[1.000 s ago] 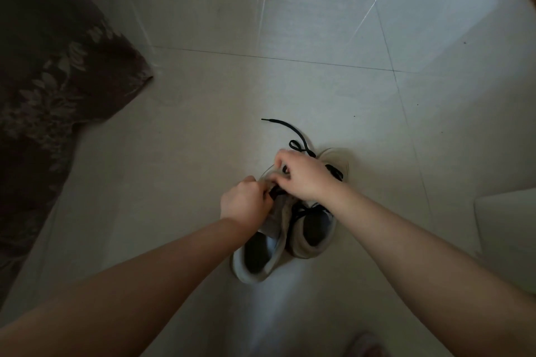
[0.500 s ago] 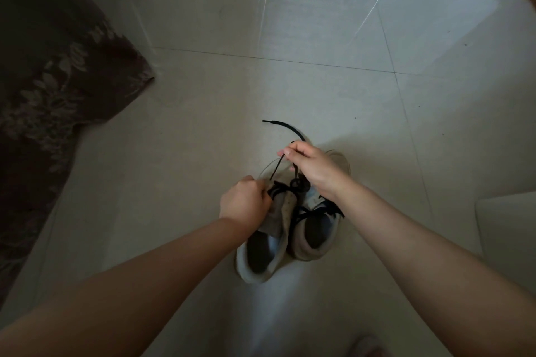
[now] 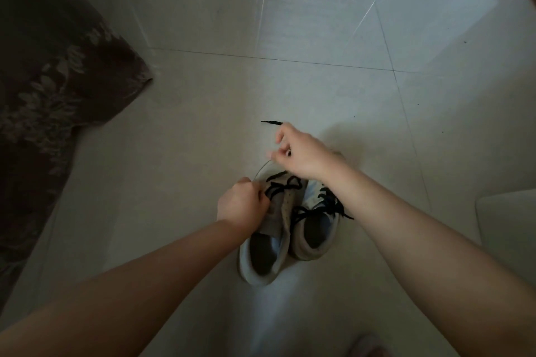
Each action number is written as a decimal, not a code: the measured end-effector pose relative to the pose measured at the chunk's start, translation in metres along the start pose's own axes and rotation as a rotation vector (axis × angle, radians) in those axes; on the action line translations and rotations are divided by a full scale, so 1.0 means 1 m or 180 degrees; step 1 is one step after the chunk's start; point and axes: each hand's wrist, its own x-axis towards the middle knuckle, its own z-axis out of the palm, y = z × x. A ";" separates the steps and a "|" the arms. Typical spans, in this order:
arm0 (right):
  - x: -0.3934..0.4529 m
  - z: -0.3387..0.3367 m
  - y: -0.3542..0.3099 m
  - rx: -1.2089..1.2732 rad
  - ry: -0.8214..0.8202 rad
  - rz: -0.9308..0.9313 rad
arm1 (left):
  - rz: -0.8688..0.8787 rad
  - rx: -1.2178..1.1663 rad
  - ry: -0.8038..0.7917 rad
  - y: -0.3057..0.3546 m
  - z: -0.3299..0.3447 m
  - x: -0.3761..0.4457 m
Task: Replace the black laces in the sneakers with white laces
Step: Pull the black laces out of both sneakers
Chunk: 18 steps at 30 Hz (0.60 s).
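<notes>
Right hand (image 3: 301,151) pinching black lace (image 3: 271,123), now drawn higher mid-frame; left hand (image 3: 242,204) gripping sneaker (image 3: 275,217). Unlacing progressing.

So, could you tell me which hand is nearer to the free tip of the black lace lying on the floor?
Right. The right hand is raised just beside the lace tip, pinching that lace. The left hand is lower down, gripping the left sneaker, well short of the tip.
</notes>
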 end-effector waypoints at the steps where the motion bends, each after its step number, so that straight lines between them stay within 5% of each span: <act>1: -0.004 0.006 0.005 -0.0671 -0.0276 -0.0081 | -0.0001 0.0005 0.0002 0.000 0.000 0.000; 3: -0.011 0.016 0.008 -0.1579 -0.0571 -0.0303 | 0.0002 0.0026 0.0010 0.000 0.000 -0.001; 5: -0.014 0.017 0.010 -0.1687 -0.0573 -0.0375 | 0.0028 0.0050 -0.0003 0.001 0.000 -0.001; 15: -0.002 0.004 -0.001 0.1783 0.0617 0.0218 | 0.0029 0.0131 -0.0042 0.005 -0.002 -0.001; 18: 0.005 -0.005 -0.004 0.2214 0.0910 0.0380 | 0.0033 0.0061 -0.0059 0.003 -0.002 -0.002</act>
